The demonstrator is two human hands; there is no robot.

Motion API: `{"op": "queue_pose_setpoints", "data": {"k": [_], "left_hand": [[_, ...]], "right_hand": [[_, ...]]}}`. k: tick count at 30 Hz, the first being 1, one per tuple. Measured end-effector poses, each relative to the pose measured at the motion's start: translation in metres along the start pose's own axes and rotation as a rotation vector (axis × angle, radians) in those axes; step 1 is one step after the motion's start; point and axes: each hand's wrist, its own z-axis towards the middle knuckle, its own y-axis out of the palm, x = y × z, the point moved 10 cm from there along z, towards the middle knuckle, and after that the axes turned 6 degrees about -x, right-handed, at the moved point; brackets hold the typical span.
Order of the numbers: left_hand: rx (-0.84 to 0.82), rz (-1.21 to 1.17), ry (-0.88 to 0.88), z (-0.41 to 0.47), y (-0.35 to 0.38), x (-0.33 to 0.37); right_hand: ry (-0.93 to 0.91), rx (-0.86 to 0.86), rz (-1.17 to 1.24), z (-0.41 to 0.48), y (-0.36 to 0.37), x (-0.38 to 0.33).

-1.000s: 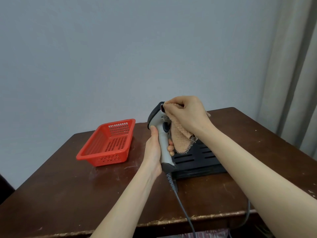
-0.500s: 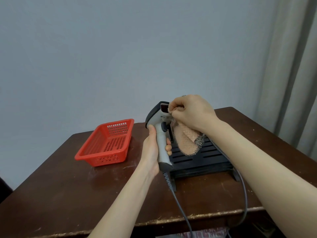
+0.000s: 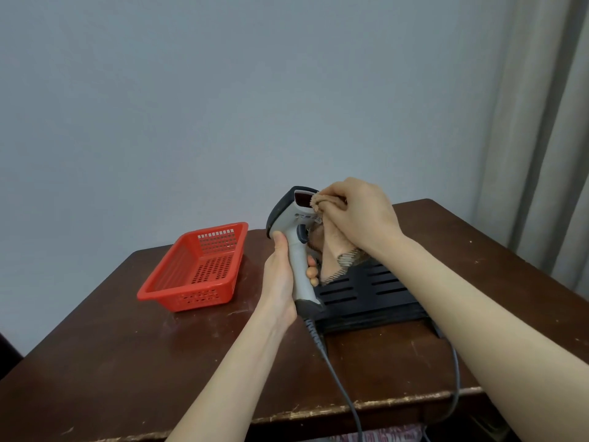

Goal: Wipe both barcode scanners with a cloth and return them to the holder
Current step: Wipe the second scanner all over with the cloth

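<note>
Above wooden table (image 3: 127, 362), left hand (image 3: 282, 279) grips scanner (image 3: 295, 260) upright, head facing right; right hand (image 3: 357, 212) pinches cloth (image 3: 334, 248).

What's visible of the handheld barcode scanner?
The barcode scanner is pistol-shaped, light grey plastic with a dark hood, a reddish scan window and a dark trigger. It is held upright above the table, the left hand wrapped round its grip. The right hand presses a tan cloth against the window. A grey cable runs from its base over the table's edge.
</note>
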Motion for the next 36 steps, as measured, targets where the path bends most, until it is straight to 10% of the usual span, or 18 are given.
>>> {"op": "queue_pose_setpoints", "data": {"k": [14, 25, 36], "left_hand": [[0.032, 0.080, 0.081, 0.002, -0.005, 0.007], [0.073, 0.154, 0.097, 0.001, -0.007, 0.004], [0.021, 0.040, 0.025, 0.000, -0.003, 0.000]], "right_hand": [[-0.048, -0.074, -0.366, 0.004, 0.003, -0.005], [-0.004, -0.218, 0.461, -0.002, 0.012, -0.011], [0.179, -0.077, -0.182, 0.005, -0.002, 0.029]]}}
